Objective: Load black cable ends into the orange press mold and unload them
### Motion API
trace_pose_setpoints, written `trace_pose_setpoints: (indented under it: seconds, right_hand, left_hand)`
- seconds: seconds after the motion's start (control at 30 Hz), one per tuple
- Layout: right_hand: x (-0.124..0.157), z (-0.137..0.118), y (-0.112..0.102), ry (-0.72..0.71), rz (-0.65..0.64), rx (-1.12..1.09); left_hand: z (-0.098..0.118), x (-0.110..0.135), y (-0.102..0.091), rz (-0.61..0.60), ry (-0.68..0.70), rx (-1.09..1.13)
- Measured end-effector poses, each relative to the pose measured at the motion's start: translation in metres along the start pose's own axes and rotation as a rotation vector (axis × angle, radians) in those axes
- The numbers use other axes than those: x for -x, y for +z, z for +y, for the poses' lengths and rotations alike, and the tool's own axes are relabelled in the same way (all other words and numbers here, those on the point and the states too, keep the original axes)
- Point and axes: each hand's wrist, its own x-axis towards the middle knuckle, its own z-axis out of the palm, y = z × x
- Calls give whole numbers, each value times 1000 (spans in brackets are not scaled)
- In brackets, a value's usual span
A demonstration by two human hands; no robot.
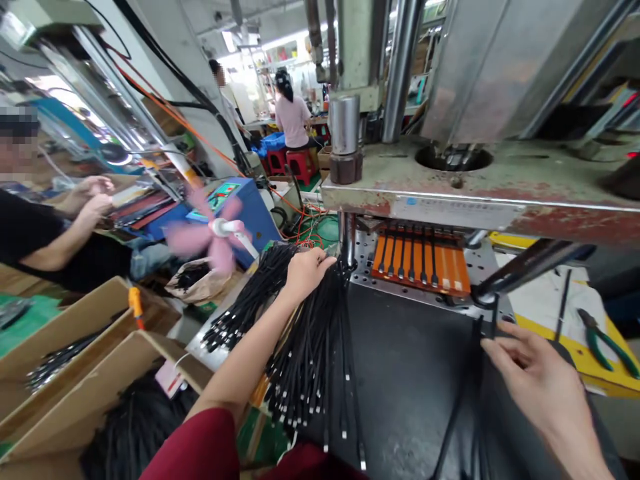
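Observation:
A large bundle of flat black cables (313, 347) with small metal ends hangs over the left part of the black work surface (395, 373). At its top end my left hand (306, 272) is closed on cables, its fingertips partly hidden. My right hand (533, 373) pinches a few black cables (450, 427) near their upper ends, and their lower lengths trail down, blurred. Between the hands, farther back, an orange fixture (423, 263) under the press (450, 207) holds several black cables side by side in its slots.
Green-handled pliers (603, 340) lie on a yellow-edged table to the right. Cardboard boxes (105, 380) with more cables stand at lower left. A pink fan (217, 230) spins near a blue control box (257, 223). A co-worker's hands (93, 200) are at far left; other people sit behind.

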Motion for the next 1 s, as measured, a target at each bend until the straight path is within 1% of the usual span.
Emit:
trace_pose_setpoints:
  seconds: [0.07, 0.1, 0.17, 0.27, 0.33, 0.4, 0.47, 0.5, 0.57, 0.67, 0.77, 0.83, 0.9, 0.97, 1.0]
  right_hand:
    - [3, -23, 7, -41, -67, -111]
    - [5, -36, 11, -74, -103, -128]
    - [11, -64, 15, -169, -178, -128]
    - [17, -101, 17, -329, -271, -143]
    - [19, -121, 15, -415, -292, -167]
    - [18, -134, 13, -448, -278, -205]
    - [16, -142, 10, -428, -240, -270]
    - [16, -143, 9, -404, -220, -306]
    - [15, -143, 9, -364, -190, -367]
    - [16, -131, 13, -364, -192, -338]
    - [8, -108, 20, -419, -201, -188]
    - [-8, -91, 22, -444, -181, -76]
    - [-34, -78, 22, -431, -127, -2]
    - [-63, -70, 21, -380, -37, 18]
    - [-77, -68, 21, -348, 9, 18]
  left_hand:
    - [9, 2, -10, 86, 69, 71]
    - [15, 4, -15, 116, 125, 130]
    - [33, 8, -28, 117, 253, 325]
    - [69, 18, -50, -15, 401, 674]
    - [96, 24, -66, -135, 475, 839]
    - [120, 26, -79, -263, 526, 955]
    - [140, 24, -85, -377, 553, 1038]
    - [149, 22, -86, -400, 561, 1061]
    - [163, 16, -82, -382, 584, 1083]
    - [180, 2, -74, -278, 611, 1110]
    - [195, -15, -75, -122, 643, 1130]
    - [204, -24, -81, -12, 685, 1121]
    - [212, -29, -87, 66, 770, 1105]
    - [216, -30, -86, 97, 859, 1084]
    - [216, -29, -81, 98, 872, 1078]
